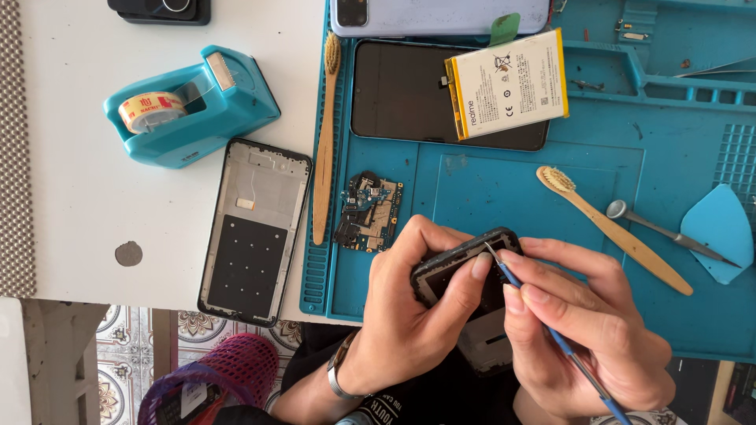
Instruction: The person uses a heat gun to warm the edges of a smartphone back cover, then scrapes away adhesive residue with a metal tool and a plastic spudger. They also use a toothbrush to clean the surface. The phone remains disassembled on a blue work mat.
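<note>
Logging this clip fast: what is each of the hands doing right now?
Left hand: closed around the dark phone frame, holding it up.
Right hand: closed on a thin blue-handled tool, tip at the frame.

Your left hand [409, 315] and right hand [587, 330] are bare; a metal-link wristwatch [337, 370] circles your left wrist; dark clothing below.

I'm looking down on a white table [94, 212] in bright, even light. A blue mat [488, 189] covers the table's right side. Left of the mat the top is bare white, with a small grey spot [128, 253]. Past the table's near edge I see patterned floor tiles [130, 346]. A woven strip [9, 149] runs along the table's far left edge.
</note>
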